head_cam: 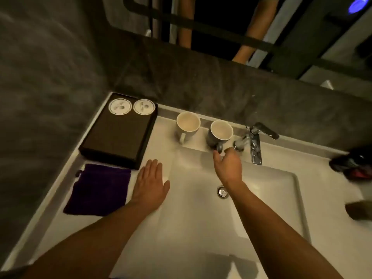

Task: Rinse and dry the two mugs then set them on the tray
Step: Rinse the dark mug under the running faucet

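Two mugs stand upright on the ledge behind the white sink basin: a white mug on the left and a dark grey mug on the right, both pale inside. My right hand reaches over the basin, fingertips at the grey mug's handle, fingers apart and not closed on it. My left hand lies flat and open on the sink's left rim. A dark rectangular tray sits at the back left with two round white coasters on it. A purple cloth lies in front of the tray.
A chrome tap stands right of the grey mug, and the drain is in the basin's middle. Dark objects lie on the right rim. A grey wall and a mirror rise behind the counter.
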A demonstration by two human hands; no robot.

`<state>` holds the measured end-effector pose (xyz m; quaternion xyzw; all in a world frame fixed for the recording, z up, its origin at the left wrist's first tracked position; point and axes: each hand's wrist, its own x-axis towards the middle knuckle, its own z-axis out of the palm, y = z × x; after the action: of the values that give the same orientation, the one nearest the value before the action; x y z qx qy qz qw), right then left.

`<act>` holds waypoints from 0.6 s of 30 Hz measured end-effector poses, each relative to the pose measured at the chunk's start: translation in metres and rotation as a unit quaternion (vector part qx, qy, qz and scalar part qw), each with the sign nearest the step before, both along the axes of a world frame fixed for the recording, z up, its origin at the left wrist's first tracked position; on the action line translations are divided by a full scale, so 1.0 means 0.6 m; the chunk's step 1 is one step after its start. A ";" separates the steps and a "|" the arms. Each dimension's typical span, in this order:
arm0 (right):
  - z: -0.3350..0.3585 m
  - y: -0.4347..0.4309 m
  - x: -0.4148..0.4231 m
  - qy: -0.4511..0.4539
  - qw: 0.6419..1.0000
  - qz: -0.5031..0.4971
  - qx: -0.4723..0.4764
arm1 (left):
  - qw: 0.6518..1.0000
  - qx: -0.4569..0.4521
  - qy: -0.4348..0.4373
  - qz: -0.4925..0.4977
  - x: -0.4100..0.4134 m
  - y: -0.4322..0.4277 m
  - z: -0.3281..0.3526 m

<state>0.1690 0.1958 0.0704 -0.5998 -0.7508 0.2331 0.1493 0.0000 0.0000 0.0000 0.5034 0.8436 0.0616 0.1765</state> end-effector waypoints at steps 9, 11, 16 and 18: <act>-0.002 0.038 -0.034 0.066 0.997 -0.034 -0.006 | 0.998 0.037 0.054 -0.001 -0.006 -0.006 -0.026; -0.006 0.037 -0.042 0.062 0.997 -0.052 0.001 | 0.998 0.033 0.061 -0.002 -0.006 -0.008 -0.029; -0.018 0.030 -0.025 0.055 0.993 -0.099 0.023 | 0.997 0.044 0.069 0.002 -0.003 -0.007 -0.030; -0.022 0.025 -0.006 0.072 0.991 -0.107 0.028 | 0.997 0.043 0.066 0.005 -0.002 -0.007 -0.029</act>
<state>0.1655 0.2107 0.0574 -0.6535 -0.6760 0.2375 0.2440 -0.0013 -0.0043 -0.0176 0.5094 0.8524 0.0655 0.0985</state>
